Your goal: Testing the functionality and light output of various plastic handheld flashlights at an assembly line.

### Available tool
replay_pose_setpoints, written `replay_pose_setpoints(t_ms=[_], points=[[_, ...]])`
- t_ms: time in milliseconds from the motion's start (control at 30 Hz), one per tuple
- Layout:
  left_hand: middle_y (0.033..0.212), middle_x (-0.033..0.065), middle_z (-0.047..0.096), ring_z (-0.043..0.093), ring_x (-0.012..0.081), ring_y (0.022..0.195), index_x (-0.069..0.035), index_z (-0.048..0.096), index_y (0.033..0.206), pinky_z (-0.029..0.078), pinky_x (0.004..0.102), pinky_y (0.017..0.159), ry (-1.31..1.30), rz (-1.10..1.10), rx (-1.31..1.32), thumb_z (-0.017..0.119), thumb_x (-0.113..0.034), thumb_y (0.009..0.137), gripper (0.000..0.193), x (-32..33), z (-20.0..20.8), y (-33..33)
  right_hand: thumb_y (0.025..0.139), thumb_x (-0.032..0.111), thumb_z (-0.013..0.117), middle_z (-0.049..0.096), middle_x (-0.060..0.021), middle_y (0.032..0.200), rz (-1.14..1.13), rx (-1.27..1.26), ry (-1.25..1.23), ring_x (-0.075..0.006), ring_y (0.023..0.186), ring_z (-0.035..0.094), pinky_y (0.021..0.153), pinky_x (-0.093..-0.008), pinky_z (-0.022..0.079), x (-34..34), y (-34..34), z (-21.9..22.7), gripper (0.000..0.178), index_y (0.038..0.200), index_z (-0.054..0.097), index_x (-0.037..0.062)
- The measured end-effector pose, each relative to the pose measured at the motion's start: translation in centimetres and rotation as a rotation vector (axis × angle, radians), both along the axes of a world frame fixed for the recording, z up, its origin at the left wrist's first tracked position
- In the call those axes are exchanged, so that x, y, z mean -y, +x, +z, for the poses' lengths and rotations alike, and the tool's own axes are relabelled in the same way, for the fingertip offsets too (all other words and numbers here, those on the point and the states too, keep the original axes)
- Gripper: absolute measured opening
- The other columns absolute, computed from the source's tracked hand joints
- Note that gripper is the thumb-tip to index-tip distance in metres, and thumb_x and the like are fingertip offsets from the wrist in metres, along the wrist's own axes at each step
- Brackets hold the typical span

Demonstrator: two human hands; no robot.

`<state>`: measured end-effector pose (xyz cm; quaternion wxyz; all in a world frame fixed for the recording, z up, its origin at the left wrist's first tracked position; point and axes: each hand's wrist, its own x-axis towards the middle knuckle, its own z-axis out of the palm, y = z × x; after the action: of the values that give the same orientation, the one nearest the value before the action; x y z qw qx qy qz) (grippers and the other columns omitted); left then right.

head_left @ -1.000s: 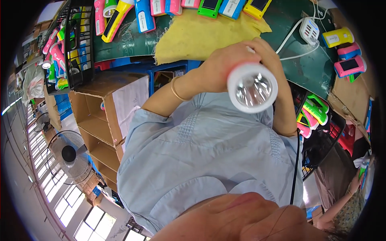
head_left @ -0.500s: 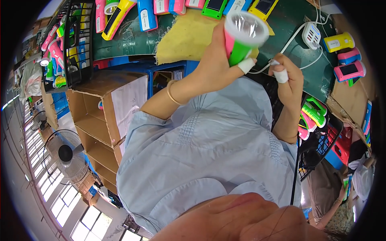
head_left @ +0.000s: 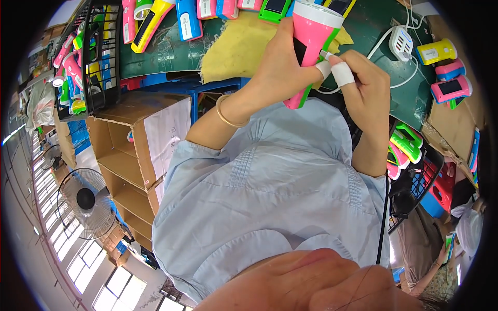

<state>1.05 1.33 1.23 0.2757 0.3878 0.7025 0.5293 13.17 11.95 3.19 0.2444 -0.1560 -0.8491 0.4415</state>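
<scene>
My left hand (head_left: 282,65) is wrapped round a pink and green flashlight (head_left: 314,28) with a white lens rim. It is held upright, its head at the top and its pink tail pointing toward me. White tape covers my left thumb. My right hand (head_left: 363,85), also taped, is closed in a pinch beside the flashlight's green side. A small metal-tipped plug (head_left: 325,54) shows at its fingertips, against or very near the flashlight body; I cannot tell whether it is inserted. Under the flashlight lies a yellow cloth (head_left: 236,52) on the green table (head_left: 161,57).
Several flashlights, among them a blue one (head_left: 189,20), line the far side. A white multi-port charger (head_left: 401,44) with white cables (head_left: 376,49) lies right, near a yellow flashlight (head_left: 437,53). A black basket (head_left: 104,57) of flashlights stands left, above cardboard compartments (head_left: 122,140).
The flashlight has turned from its lens facing me to its pink side showing, tail downward. My right hand has moved left and up to the flashlight's side.
</scene>
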Motion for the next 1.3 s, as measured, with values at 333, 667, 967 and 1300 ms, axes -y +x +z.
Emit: replay_pose_setpoints(t_ms=[333,667,967,1300], points=[[0.083,0.0186,0.056,0.06,0.0312,0.074,0.008,0.031,0.112,0.048,0.0369,0.061,0.048,0.133,-0.312,0.075,-0.013,0.063,0.069,-1.1,-1.7,0.6,0.084,0.018,0.06,0.051,-0.0117,0.06,-0.228,0.005,0.345,-0.0303,0.052,0.051,0.046,-0.0379,0.039,1.3,-1.7,-1.9,0.019,0.076,0.05,0.0033],[0.087,0.0193,0.055,0.06,0.0322,0.077,0.008,0.026,0.117,0.048,0.0369,0.064,0.087,0.082,-0.335,0.074,-0.012,0.064,0.074,-1.5,-0.8,1.0,0.085,0.015,0.059,0.047,-0.0099,0.059,-0.258,-0.094,0.286,-0.0279,0.051,0.049,0.045,-0.035,0.037,1.0,-1.0,-2.9,0.023,0.071,0.046,0.0027],[0.097,0.0222,0.051,0.057,0.0324,0.086,0.009,0.021,0.122,0.047,0.038,0.07,0.087,-0.071,-0.205,0.069,-0.012,0.069,0.075,-1.3,-0.7,0.6,0.085,0.015,0.059,0.047,-0.0117,0.059,-0.228,-0.11,0.261,-0.0292,0.051,0.049,0.045,-0.0354,0.038,0.4,-0.8,-3.0,0.023,0.071,0.045,0.0021],[0.09,0.0074,0.057,0.057,0.016,0.074,-0.003,0.045,0.11,0.048,0.0274,0.063,0.264,0.106,0.466,0.052,-0.033,0.089,0.037,-1.1,-0.7,-3.0,0.089,0.004,0.041,0.056,-0.0023,0.074,-0.296,-0.025,0.039,-0.0053,0.06,0.041,0.059,-0.0216,0.039,-0.3,2.1,-0.4,0.033,0.118,0.057,0.0033]])
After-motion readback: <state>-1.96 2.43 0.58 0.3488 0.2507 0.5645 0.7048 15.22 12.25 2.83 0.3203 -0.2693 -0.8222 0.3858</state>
